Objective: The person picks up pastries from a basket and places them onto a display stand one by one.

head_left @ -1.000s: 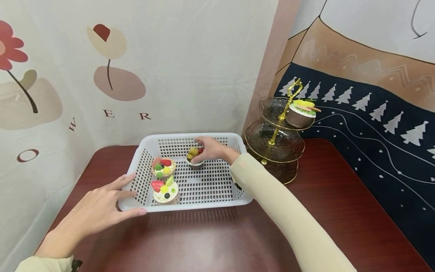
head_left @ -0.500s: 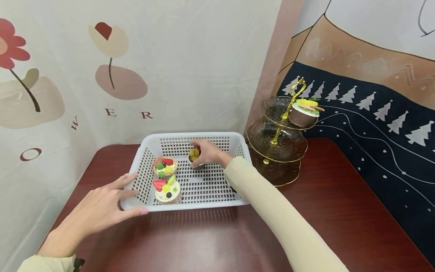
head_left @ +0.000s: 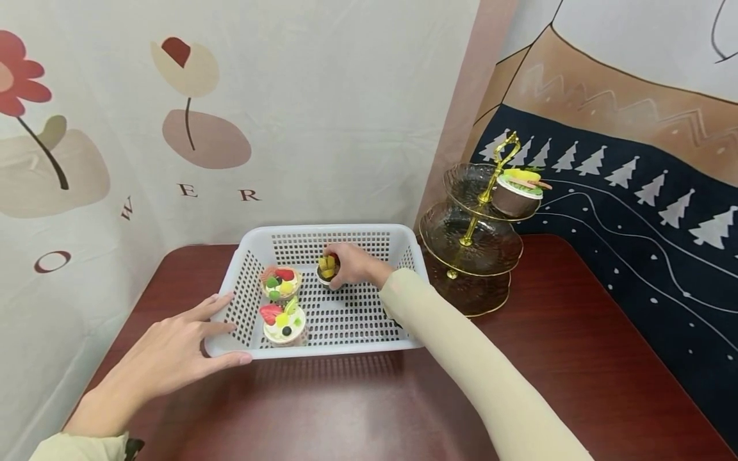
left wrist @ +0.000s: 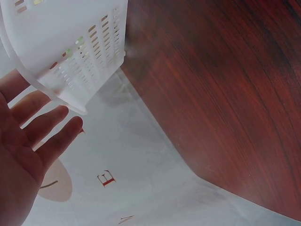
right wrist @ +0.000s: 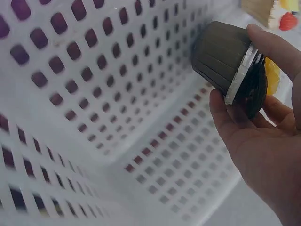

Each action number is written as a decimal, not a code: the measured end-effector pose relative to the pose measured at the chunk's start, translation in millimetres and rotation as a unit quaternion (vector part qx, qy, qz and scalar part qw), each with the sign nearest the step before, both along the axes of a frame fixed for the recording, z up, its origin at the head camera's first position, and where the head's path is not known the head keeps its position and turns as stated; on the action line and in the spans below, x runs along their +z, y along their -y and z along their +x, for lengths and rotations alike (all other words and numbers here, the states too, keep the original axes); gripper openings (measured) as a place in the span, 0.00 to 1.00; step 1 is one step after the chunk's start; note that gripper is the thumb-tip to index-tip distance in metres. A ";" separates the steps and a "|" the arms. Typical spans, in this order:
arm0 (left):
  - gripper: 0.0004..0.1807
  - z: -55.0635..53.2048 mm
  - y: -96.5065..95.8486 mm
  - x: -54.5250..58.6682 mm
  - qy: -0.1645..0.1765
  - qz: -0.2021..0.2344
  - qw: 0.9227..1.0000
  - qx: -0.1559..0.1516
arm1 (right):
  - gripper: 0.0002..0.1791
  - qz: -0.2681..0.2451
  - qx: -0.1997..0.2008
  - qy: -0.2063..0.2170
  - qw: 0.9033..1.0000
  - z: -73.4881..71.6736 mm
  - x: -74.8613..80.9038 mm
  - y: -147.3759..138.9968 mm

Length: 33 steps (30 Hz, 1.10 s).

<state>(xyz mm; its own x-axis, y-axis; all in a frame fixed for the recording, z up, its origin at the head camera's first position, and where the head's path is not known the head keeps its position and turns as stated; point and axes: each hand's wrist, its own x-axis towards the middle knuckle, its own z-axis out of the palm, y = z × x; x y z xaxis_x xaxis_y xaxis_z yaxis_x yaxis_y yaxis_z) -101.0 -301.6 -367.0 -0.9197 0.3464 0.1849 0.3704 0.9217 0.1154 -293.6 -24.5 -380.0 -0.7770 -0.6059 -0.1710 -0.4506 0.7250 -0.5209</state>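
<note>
In the head view a cupcake (head_left: pixel 327 269) with yellow fruit pieces on top stands inside the white basket (head_left: pixel 357 350), toward its back wall. My right hand (head_left: pixel 355 262) holds this cupcake from its right side. The right wrist view shows its brown pleated cup (right wrist: pixel 221 52) with a white rim, thumb on one side and fingers on the other. Spread along the basket's left front corner, my left hand (head_left: pixel 167 352) touches the rim with fairly straight fingers. Two more cupcakes sit at the basket's left: a fruit-topped one (head_left: pixel 280 283) and a strawberry-topped one (head_left: pixel 285 323) nearer the front.
To the right stands a three-tier glass stand (head_left: pixel 471 240) with a gold handle. A brown cupcake (head_left: pixel 517 192) rests on its top tier. Printed cloths (head_left: pixel 323 128) hang behind the dark red table (head_left: pixel 576 346).
The right hand has closed in on the yellow-fruit cupcake, and its fingers have come lower around the cup. The left hand stays at the basket rim. The view has shifted slightly.
</note>
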 end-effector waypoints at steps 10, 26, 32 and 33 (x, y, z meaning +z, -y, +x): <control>0.37 -0.2 -1.0 -0.3 0.004 0.002 1.000 0.003 | 0.44 -0.032 0.063 -0.056 0.996 24.8 57.0 -28.4; 0.36 -0.3 -1.1 -1.7 -0.002 0.005 1.000 -0.007 | 0.37 -0.198 0.056 -0.161 0.965 59.8 106.2 -101.1; 0.35 -0.3 -0.3 -1.8 -0.008 0.004 1.000 -0.009 | 0.37 -0.209 0.042 -0.197 0.957 67.2 123.8 -137.0; 0.35 -0.3 -0.2 -1.7 -0.008 0.004 1.000 -0.009 | 0.37 -0.208 0.034 -0.201 0.957 68.0 127.3 -143.0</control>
